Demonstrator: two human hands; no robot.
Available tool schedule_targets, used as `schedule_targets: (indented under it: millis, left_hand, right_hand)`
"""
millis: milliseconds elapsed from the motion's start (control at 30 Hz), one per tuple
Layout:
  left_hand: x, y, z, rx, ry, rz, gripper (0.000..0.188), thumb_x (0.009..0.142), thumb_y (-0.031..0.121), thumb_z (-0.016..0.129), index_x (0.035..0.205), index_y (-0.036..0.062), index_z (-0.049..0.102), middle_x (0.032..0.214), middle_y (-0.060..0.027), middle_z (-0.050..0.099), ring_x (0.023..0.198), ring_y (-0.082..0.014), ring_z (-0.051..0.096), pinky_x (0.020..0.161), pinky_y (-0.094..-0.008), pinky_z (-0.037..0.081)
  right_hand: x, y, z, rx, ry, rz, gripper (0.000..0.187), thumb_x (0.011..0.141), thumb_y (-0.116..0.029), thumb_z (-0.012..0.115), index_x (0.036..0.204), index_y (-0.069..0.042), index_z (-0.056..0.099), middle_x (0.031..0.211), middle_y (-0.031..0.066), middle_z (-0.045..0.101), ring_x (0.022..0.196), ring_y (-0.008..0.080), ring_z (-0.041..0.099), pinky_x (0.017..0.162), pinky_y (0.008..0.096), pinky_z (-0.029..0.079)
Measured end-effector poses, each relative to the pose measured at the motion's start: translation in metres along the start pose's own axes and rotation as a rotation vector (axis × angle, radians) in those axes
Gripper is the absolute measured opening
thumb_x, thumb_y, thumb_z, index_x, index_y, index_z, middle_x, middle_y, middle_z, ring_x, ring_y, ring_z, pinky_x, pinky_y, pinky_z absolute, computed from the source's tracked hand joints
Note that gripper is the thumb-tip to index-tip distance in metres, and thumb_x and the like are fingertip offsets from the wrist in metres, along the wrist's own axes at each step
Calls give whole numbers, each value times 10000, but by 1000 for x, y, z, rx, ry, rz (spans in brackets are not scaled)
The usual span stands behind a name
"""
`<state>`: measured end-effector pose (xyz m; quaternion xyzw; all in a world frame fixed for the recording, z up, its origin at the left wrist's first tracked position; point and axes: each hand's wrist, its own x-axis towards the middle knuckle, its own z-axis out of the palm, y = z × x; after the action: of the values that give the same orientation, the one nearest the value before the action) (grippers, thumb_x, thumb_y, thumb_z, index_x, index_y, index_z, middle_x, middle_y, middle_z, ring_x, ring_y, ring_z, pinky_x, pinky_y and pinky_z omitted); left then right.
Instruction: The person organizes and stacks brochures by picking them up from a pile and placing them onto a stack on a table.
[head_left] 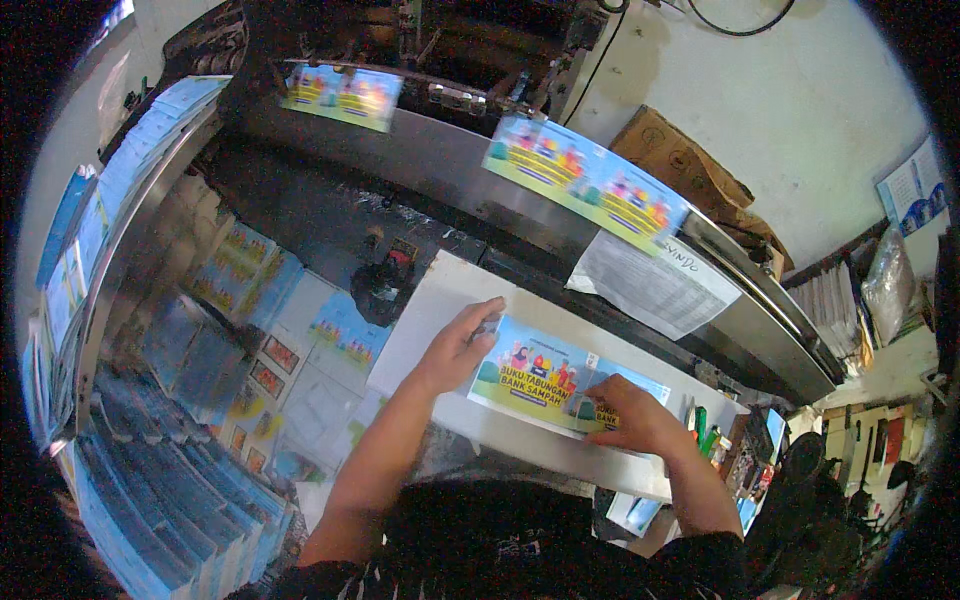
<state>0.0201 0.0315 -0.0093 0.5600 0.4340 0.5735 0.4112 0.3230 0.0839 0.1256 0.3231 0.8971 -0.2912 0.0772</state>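
A printed sheet [530, 375] in light blue, green and yellow, with cartoon figures on it, lies on a white board [425, 310] in front of me. It may be the top of a thin stack; I cannot tell. My left hand [460, 348] is at the sheet's left edge, fingers stretched out and the thumb side toward the paper. My right hand [635, 418] rests over the right part of the sheet and hides some of the print. Its fingers are bent, and the thumb stands apart from them near the front edge.
Beyond the board runs a metal machine rail [440, 150] carrying more printed sheets [590, 180] and a hanging white paper [655, 285]. Tall stacks of blue booklets [170, 510] stand at left. Pens and small tools [705, 435] lie right of the board. Cardboard [680, 160] leans behind.
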Motion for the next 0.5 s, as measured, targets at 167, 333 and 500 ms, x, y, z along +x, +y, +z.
schedule_targets:
  millis: [167,333,500]
  left_hand:
    - [1,-4,-2,-13,2,27,543,1017,334,474,1448,12,395,1399,-139,481,1304,-251,451,1112,-365,314]
    - [-5,-18,-1,-160,39,-75,558,1025,367,453,1445,4,399,1385,-142,495,1287,-252,470,1098,-366,338]
    - [-3,-8,-2,4,36,3,483,965,113,472,1430,1,408,1378,-166,485,1281,-266,478,1096,-364,346]
  right_hand:
    - [-7,11,-49,65,46,-125,314,760,-93,674,1061,-3,655,924,182,652,886,353,638,794,422,516]
    - [10,10,-139,-316,619,-47,228,784,-41,590,993,28,648,905,191,607,829,370,606,772,409,494]
    - [36,-12,-197,-695,1153,-16,404,779,-26,622,1166,-128,678,1069,145,606,942,341,591,808,442,501]
